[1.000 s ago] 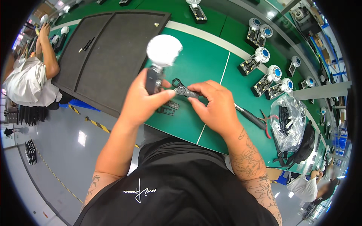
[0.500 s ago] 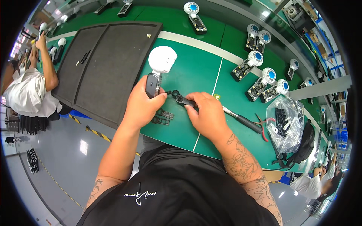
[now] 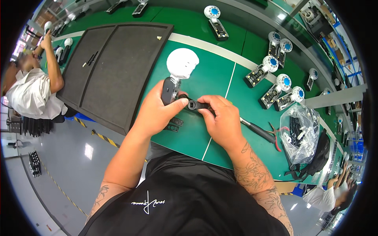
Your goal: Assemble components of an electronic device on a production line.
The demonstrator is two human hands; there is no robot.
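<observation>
My left hand is closed around the dark grey handle of a handheld device with a large round white head, which points away from me. The left thumb reaches over to a small black plastic part with a squarish opening at its end. My right hand pinches the other end of that part between thumb and fingers, just right of the handle. Below the left hand, black strips with holes lie on the green table, partly covered by the hand.
To the right lie a tool with a metal shaft and black grip, red-handled pliers and a clear bag of parts. Several opened devices with blue-centred heads stand beyond. A large dark tray fills the left; a co-worker sits past it.
The black part has turned in my right hand, its squarish opening now facing up, and sits closer to my left thumb. The whole view has shifted slightly.
</observation>
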